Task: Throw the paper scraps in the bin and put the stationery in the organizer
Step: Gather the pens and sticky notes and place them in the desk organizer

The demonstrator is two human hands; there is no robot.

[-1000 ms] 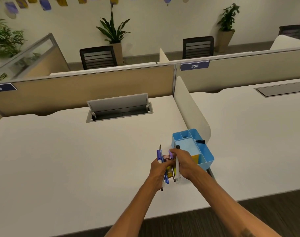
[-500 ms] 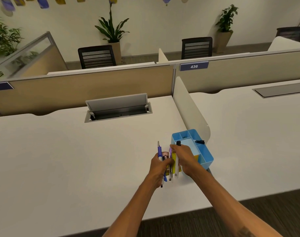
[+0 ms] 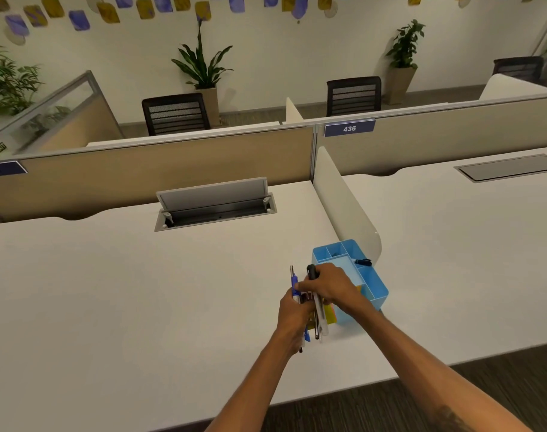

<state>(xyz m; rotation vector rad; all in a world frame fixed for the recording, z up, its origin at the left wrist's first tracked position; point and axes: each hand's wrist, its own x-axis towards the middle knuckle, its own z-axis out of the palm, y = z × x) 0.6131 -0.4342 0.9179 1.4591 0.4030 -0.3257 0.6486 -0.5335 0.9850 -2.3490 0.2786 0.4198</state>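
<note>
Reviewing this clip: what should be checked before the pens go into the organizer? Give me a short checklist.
1. Left hand grips the pen bundle: ok.
2. Right hand holds the black-capped marker: ok.
3. Blue organizer upright beside the hands: ok.
4. Its rear compartments free: cannot tell.
5. Bin in view: not ok.

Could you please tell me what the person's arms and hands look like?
Both arms are bare, with no sleeves in view. The left hand and right hand wear no gloves, and I see no watch or rings. A dark mark, perhaps a tattoo, shows on the right forearm.
</note>
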